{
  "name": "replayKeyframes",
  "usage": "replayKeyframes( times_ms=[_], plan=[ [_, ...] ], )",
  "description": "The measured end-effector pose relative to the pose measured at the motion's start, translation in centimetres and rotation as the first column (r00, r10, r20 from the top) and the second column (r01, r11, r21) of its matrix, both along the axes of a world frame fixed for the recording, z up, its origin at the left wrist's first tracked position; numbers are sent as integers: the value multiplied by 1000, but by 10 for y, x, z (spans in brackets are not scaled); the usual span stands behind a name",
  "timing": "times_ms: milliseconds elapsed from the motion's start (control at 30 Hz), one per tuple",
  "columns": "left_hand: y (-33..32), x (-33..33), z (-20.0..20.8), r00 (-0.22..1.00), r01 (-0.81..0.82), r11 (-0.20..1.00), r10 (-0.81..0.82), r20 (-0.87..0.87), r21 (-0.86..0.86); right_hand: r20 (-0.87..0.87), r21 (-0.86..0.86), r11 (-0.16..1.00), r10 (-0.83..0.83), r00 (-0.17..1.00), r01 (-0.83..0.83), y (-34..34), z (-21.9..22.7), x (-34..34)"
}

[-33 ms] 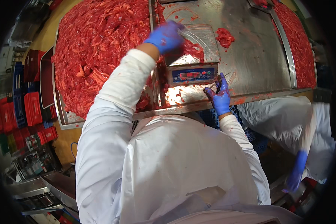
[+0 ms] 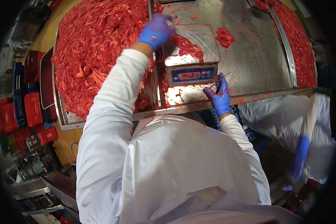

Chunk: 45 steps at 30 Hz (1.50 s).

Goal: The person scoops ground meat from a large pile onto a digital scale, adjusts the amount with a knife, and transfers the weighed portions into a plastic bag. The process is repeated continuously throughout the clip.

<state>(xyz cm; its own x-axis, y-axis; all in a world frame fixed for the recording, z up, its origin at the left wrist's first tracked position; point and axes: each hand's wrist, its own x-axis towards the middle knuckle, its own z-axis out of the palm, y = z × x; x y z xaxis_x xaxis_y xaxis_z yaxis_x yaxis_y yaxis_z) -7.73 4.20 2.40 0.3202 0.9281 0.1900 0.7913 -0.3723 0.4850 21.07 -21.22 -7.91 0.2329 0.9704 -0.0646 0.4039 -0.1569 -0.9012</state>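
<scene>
- Left hand [image 2: 156, 31], blue glove, above the scale's left edge, beside the big meat pile [image 2: 100, 48]; fingers bent and blurred, cannot tell if gripping anything.
- Right hand [image 2: 221, 100], blue glove, near scale's lower right corner; thumb and fingers spread, thin item at fingertips too small to identify, unclear if held.
- Scale [image 2: 209, 37] on metal table [image 2: 257, 48]; meat strips [image 2: 188, 47] on its pan.
- Small meat clump [image 2: 224, 37] right of scale.

L hand [image 2: 156, 33] nr scale [image 2: 192, 74] w/ meat [image 2: 187, 46]
</scene>
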Motion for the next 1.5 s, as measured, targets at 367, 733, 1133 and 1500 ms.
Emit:
replayKeyframes(
  times_ms=[367,733,1133,1500],
  plan=[
    [-122,-30,-76,821,151,971,-227,-524,-184,115,75,993,87,990,-96,-14,-11,5],
    [-208,-114,-40,988,-62,791,-39,-152,-609,-143,18,741,666,732,-671,31,27,-128],
    [-165,-103,2,809,588,354,-262,526,-728,-186,-324,454,830,526,-830,65,65,-71],
    [-62,-66,23,877,63,821,225,424,-567,-512,104,994,19,859,40,96,128,7]
  ],
)
